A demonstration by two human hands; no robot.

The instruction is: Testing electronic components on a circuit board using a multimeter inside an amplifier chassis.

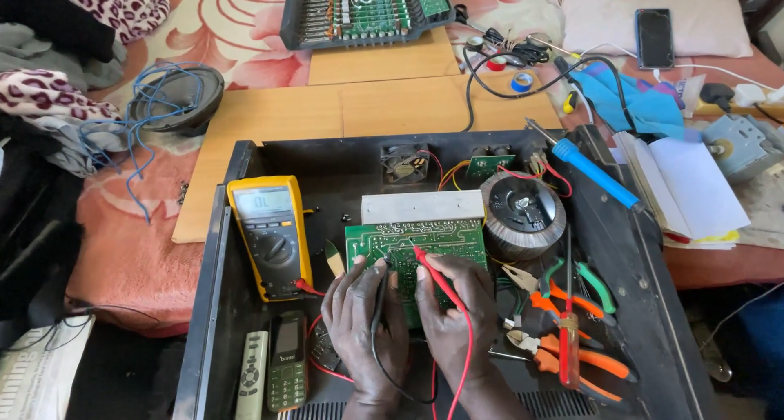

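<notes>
A green circuit board [408,242] lies inside an open black metal chassis [645,297], below a silver heat sink [422,207]. My left hand [363,326] holds a black multimeter probe [380,293] with its tip on the board. My right hand [457,314] holds a red probe [437,275], its tip touching the board a little higher up. Red and black leads run back between my wrists. A yellow multimeter [269,234] lies to the left of the board, its screen lit.
In the chassis sit a toroidal transformer [523,214], a small fan [406,164], pliers and cutters [572,306], a screwdriver [569,351], a keypad phone [287,360] and a remote [251,375]. A blue soldering iron [592,172], notebook [682,187], speaker [175,100] and mixer board [363,10] surround it.
</notes>
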